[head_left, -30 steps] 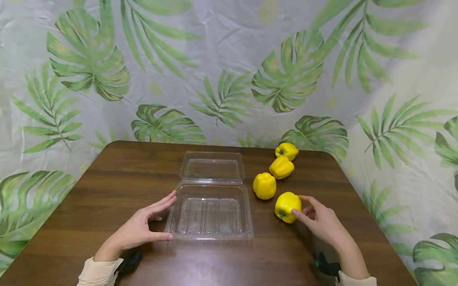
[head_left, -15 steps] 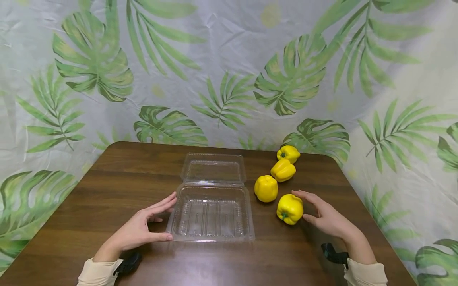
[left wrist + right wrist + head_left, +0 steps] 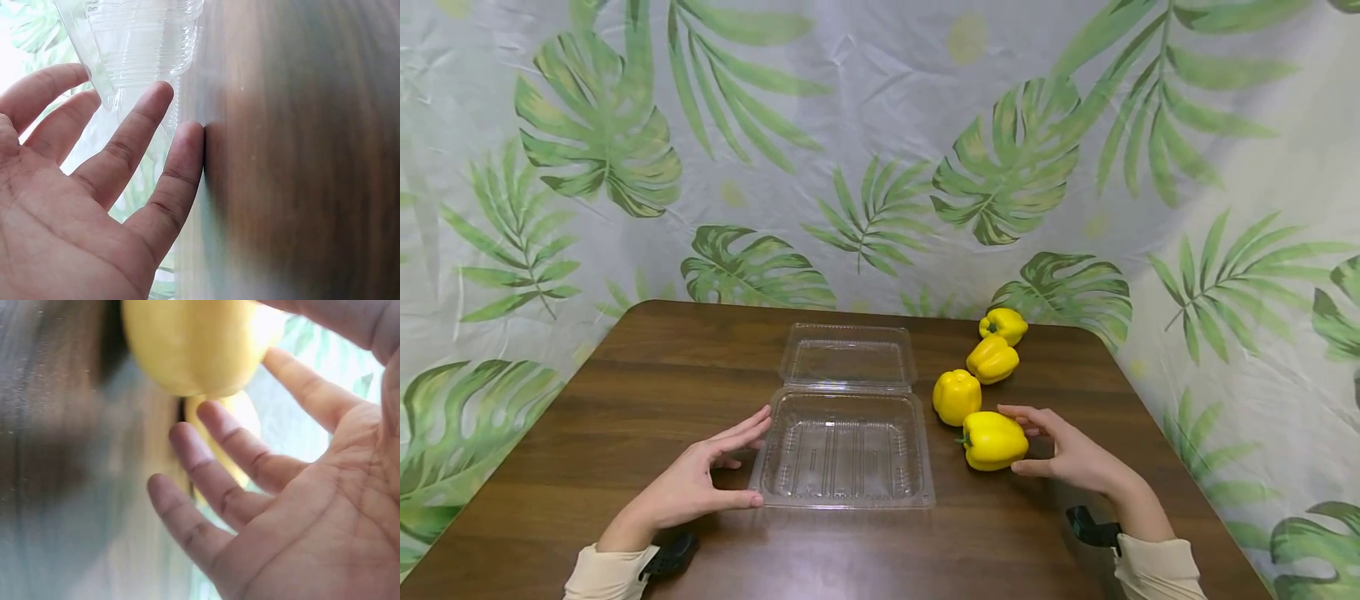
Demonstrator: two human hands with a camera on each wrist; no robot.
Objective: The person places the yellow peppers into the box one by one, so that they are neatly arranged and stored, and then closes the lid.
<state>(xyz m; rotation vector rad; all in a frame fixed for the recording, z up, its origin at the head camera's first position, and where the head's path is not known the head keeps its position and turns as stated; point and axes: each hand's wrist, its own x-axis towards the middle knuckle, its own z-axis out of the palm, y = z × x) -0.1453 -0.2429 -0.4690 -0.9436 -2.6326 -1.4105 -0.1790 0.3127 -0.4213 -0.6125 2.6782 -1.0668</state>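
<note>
A yellow bell pepper (image 3: 995, 442) lies nearest on the table's right half, its green stem toward the left. My right hand (image 3: 1070, 450) is at its right end, index finger on the far side and thumb on the near side. In the right wrist view, the index fingertip (image 3: 271, 357) meets the pepper's edge and the other fingers spread loosely below. A clear plastic clamshell container (image 3: 842, 502) lies unfolded, lid (image 3: 848, 329) toward the back, with nothing inside. My left hand (image 3: 692, 479) rests along its left edge, thumb at the near left corner, fingers extended.
Three more yellow bell peppers, a near one (image 3: 957, 398), a middle one (image 3: 992, 360) and a far one (image 3: 1003, 326), form a line to the back right. The wooden table (image 3: 647, 400) ends before a leaf-patterned cloth (image 3: 880, 100).
My right hand has come off the nearest pepper and back to it. That pepper has turned, its stem swinging from the front to the left, and shifted slightly left. My left hand stays put.
</note>
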